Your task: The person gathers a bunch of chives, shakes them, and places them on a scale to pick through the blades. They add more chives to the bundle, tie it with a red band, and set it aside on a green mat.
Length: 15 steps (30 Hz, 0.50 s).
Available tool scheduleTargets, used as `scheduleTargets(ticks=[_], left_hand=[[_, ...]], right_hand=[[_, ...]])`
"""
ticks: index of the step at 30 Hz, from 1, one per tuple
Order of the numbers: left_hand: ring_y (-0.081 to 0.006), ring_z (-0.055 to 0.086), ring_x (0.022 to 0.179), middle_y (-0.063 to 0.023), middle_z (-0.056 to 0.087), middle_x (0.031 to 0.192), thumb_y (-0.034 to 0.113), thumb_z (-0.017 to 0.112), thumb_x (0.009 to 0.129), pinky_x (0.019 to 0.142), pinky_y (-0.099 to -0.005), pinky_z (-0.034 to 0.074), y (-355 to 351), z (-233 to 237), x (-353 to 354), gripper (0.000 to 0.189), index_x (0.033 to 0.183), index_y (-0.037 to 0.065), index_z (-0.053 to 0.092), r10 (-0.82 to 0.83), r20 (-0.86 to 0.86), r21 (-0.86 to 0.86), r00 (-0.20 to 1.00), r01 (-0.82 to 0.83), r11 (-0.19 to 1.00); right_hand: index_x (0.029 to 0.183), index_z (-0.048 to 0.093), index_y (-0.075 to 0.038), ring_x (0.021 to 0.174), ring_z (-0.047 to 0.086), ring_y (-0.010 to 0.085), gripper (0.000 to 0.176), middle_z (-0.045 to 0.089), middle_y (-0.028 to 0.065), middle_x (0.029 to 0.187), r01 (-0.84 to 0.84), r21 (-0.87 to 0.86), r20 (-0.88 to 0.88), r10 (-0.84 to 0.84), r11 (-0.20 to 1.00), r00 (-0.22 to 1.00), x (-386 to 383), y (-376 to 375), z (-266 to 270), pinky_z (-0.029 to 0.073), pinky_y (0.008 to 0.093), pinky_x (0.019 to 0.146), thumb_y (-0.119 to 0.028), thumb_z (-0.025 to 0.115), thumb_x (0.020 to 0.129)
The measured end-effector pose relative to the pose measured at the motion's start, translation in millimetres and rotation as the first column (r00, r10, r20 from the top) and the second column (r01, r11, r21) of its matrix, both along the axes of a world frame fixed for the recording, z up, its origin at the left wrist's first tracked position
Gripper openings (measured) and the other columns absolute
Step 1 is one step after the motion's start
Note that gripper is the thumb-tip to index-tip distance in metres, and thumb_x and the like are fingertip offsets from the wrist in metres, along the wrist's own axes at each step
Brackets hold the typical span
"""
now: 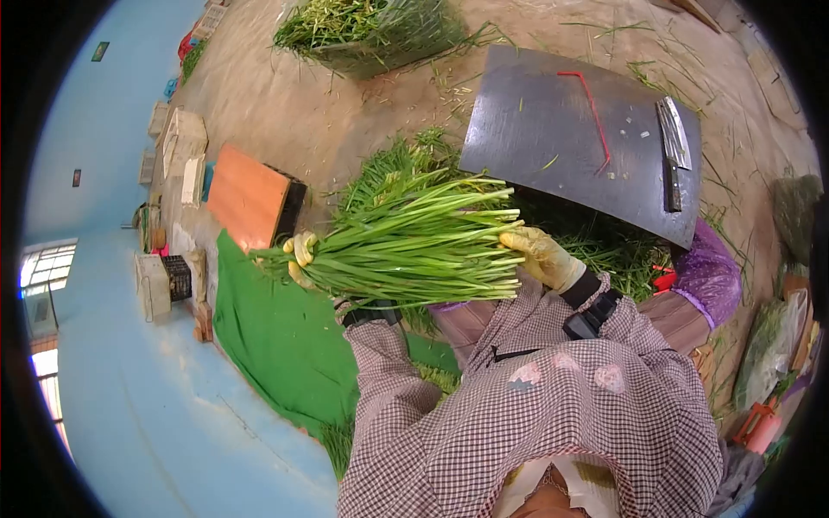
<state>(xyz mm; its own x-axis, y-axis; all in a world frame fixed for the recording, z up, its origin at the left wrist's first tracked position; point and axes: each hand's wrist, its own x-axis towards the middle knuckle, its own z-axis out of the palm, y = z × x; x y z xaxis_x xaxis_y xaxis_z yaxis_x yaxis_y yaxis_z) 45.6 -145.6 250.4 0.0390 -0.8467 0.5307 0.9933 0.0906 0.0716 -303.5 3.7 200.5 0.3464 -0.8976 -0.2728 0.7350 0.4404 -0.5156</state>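
Observation:
A large bunch of long green chives [414, 242] is stretched sideways in front of me, its pale cut ends pointing right. My left hand [300, 257], in a yellowish glove, is wrapped round the leafy end at the left. At the other end my right hand [546, 257], gloved the same way, has its fingers closed on several stalk ends. Part of each hand's grip is hidden by the stalks. Beneath and behind the bunch lies a heap of loose chives [406, 168].
A dark board [553, 121] at the right holds a knife [672, 164] with a black handle and a red strip [591, 112]. An orange-topped box [249, 197] stands left, beside a green cloth [268, 337]. At the back is a crate [380, 52] of greens.

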Motion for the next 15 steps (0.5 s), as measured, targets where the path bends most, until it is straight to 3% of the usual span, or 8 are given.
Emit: scheduleTargets(ticks=[2,4,5,7,9,11,14,15], left_hand=[[-0.0173,0.053,0.091,-0.0038,0.052,0.09,0.015,0.051,0.099,0.112,-0.0376,0.039,0,-13,4,0.027,0.121,-0.001,0.052,0.035,0.036,0.021,0.999,-0.036,0.999],[-0.0175,0.054,0.094,-0.0042,0.053,0.092,0.016,0.051,0.099,0.113,-0.0382,0.039,1,-17,5,0.027,0.121,-0.001,0.052,0.116,0.1,0.101,0.988,-0.126,0.987],[-0.0184,0.055,0.096,-0.0051,0.055,0.094,0.017,0.049,0.1,0.113,-0.0392,0.039,6,-21,-1,0.028,0.122,-0.001,0.052,0.185,0.126,0.164,0.975,-0.204,0.965],[-0.0187,0.055,0.096,-0.0054,0.054,0.094,0.018,0.048,0.101,0.112,-0.0396,0.04,8,-31,3,0.03,0.123,-0.001,0.052,0.115,0.06,0.153,0.992,-0.123,0.98],[-0.0177,0.056,0.097,-0.0053,0.054,0.094,0.02,0.046,0.101,0.109,-0.038,0.043,8,-33,0,0.032,0.124,-0.002,0.051,0.087,0.068,0.087,0.994,-0.093,0.992],[-0.0163,0.056,0.096,-0.0047,0.054,0.093,0.021,0.047,0.101,0.107,-0.0375,0.044,-4,-50,13,0.033,0.125,-0.001,0.052,0.015,0.004,0.003,1.0,-0.015,1.0],[-0.0139,0.054,0.089,-0.0029,0.054,0.09,0.02,0.049,0.1,0.103,-0.0367,0.045,-10,-53,8,0.033,0.125,-0.001,0.052,-0.042,-0.05,0.011,0.998,0.043,0.999],[-0.0136,0.054,0.086,-0.0025,0.053,0.089,0.02,0.049,0.1,0.101,-0.036,0.045,-5,-40,-8,0.032,0.125,0.0,0.052,-0.052,-0.092,0.033,0.994,0.056,0.998]], right_hand=[[0.12,0.065,0.001,0.102,0.062,0.0145,0.032,0.067,0.0057,0.113,-0.076,-0.095,-0.293,0.045,0.993,0.955,-14,6,4,0.048,0.0309,0.094,-0.023,0.063,0.099],[0.12,0.063,0.001,0.101,0.062,0.0149,0.032,0.067,0.0056,0.11,-0.204,-0.237,-0.619,0.015,0.95,0.785,-35,13,3,0.048,0.0309,0.092,-0.024,0.062,0.1],[0.119,0.061,0.001,0.098,0.063,0.02,0.033,0.066,0.0078,0.106,-0.143,-0.226,-0.547,-0.004,0.963,0.837,-43,20,1,0.049,0.0325,0.091,-0.026,0.061,0.1],[0.124,0.061,0.0,0.104,0.063,0.0243,0.039,0.066,0.0108,0.112,-0.306,-0.41,-0.834,-0.218,0.859,0.507,-79,39,-28,0.048,0.0349,0.095,-0.031,0.061,0.1],[0.129,0.059,-0.001,0.111,0.062,0.0283,0.046,0.065,0.0138,0.119,-0.488,-0.138,-0.988,-0.082,0.862,0.134,-98,44,-33,0.047,0.0373,0.099,-0.036,0.061,0.099],[0.135,0.057,-0.001,0.118,0.06,0.0322,0.054,0.063,0.0167,0.128,-0.448,0.504,-0.863,0.447,0.739,-0.234,-112,45,-29,0.045,0.0397,0.104,-0.041,0.061,0.098],[0.143,0.052,-0.009,0.125,0.056,0.0342,0.061,0.057,0.0197,0.138,-0.348,-0.182,-0.983,-0.17,0.92,0.063,-92,34,-34,0.042,0.04,0.108,-0.047,0.061,0.096],[0.144,0.051,-0.01,0.125,0.056,0.0338,0.061,0.057,0.0197,0.138,-0.343,-0.251,-0.929,-0.126,0.905,0.348,-82,13,-22,0.043,0.0398,0.107,-0.046,0.063,0.096]])
